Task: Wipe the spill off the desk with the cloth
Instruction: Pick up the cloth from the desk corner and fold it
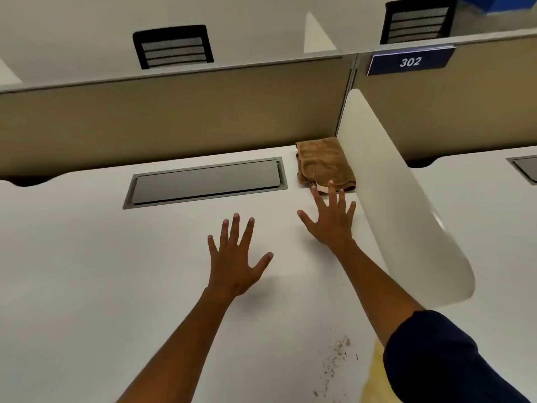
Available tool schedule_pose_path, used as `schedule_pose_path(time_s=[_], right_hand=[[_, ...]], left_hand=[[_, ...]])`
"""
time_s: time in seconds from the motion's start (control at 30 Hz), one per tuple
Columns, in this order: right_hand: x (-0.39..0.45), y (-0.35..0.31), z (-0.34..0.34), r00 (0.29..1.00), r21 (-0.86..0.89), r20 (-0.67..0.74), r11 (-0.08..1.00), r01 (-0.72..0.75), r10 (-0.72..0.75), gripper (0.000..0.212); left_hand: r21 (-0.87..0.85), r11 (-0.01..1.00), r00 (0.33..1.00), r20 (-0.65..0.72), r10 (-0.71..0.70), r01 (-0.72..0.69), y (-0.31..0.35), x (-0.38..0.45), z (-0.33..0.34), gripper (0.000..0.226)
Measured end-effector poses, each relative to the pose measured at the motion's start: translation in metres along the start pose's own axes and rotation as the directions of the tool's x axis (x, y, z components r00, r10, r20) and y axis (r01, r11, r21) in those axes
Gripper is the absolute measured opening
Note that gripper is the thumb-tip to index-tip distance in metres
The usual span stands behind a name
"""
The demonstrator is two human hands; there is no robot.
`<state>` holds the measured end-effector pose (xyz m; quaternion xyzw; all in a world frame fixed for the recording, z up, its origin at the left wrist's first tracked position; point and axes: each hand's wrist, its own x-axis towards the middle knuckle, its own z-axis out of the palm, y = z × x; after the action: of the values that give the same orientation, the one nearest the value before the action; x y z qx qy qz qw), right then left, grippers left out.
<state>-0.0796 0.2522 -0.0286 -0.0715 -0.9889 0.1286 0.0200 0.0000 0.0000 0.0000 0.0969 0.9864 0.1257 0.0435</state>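
Note:
A folded brown cloth (323, 162) lies at the back right corner of the white desk (87, 271), against the side divider. My right hand (331, 219) is stretched out flat with fingers spread, its fingertips at the cloth's near edge. My left hand (236, 260) hovers over the middle of the desk, fingers apart and holding nothing. A spill of brownish specks (334, 362) is scattered on the desk near the front, under my right forearm. A yellowish patch (373, 373) shows beside my dark sleeve.
A grey cable hatch (205, 181) is set into the desk behind my left hand. A white curved divider (401, 199) walls off the right side. A beige partition (174, 117) runs along the back, with a "302" sign (409, 61) and black chair backs beyond.

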Motion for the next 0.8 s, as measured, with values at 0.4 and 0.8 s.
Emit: schedule_pose_path(time_s=[0.4,0.8], right_hand=[[0.076,0.004,0.018,0.998,0.083,-0.049,0.996,-0.046,0.050,0.081],[0.097,-0.003,0.032,0.972,-0.072,-0.195,0.987,-0.144,0.128,0.043]], left_hand=[[0.044,0.993,0.990,0.083,-0.112,0.109,-0.046,0.004,0.052,0.093],[0.062,0.992,0.994,-0.031,-0.109,0.110,-0.047,0.006,0.066,0.085]])
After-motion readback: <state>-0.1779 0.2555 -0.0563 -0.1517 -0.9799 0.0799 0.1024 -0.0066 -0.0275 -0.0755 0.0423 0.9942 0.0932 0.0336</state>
